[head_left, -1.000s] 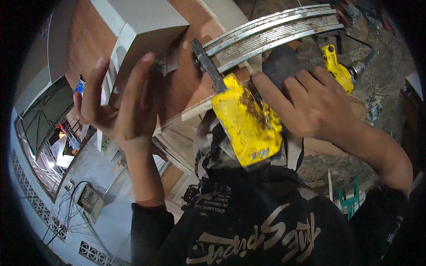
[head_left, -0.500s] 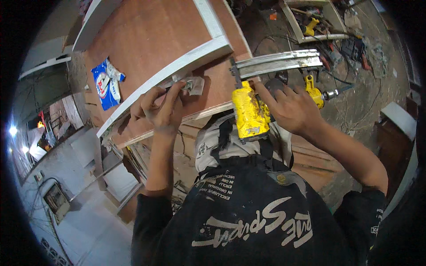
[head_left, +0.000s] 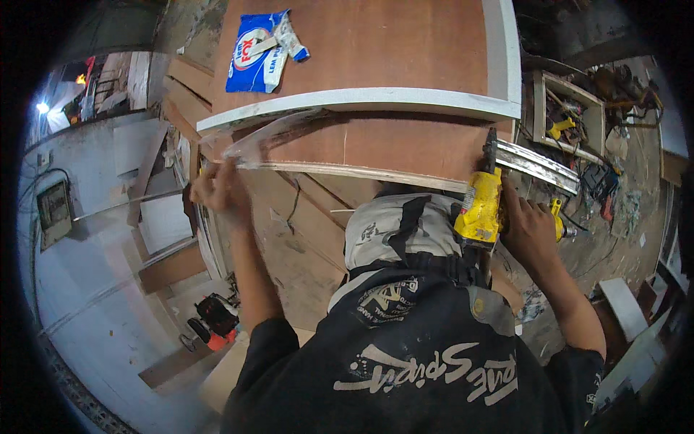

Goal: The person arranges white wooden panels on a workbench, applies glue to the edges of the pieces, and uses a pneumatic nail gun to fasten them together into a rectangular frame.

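Observation:
My right hand [head_left: 533, 226] is wrapped around the handle of a yellow pneumatic nail gun [head_left: 481, 210]. The gun's long silver magazine [head_left: 538, 166] points off to the right, and its dark nose is close to the panel's near right corner. On the left, my left hand [head_left: 218, 189] is blurred by motion near the panel's front edge. From its fingertips a smeared strip of clear plastic [head_left: 271, 137], seemingly a small bag, trails toward the white strip. The curved white edging strip [head_left: 361, 98] stands along the brown wooden panel [head_left: 390, 145].
A blue and white glue pouch [head_left: 253, 61] lies on the panel behind the strip. At the far right is a wooden tray [head_left: 538, 108] with tools inside. Cables [head_left: 600, 188] and scraps litter the floor. A black and red power tool [head_left: 217, 318] lies at lower left.
My left hand has moved left, away from the strip's middle, with the plastic trailing. The view has shifted and turned. The nail gun stays in my right hand.

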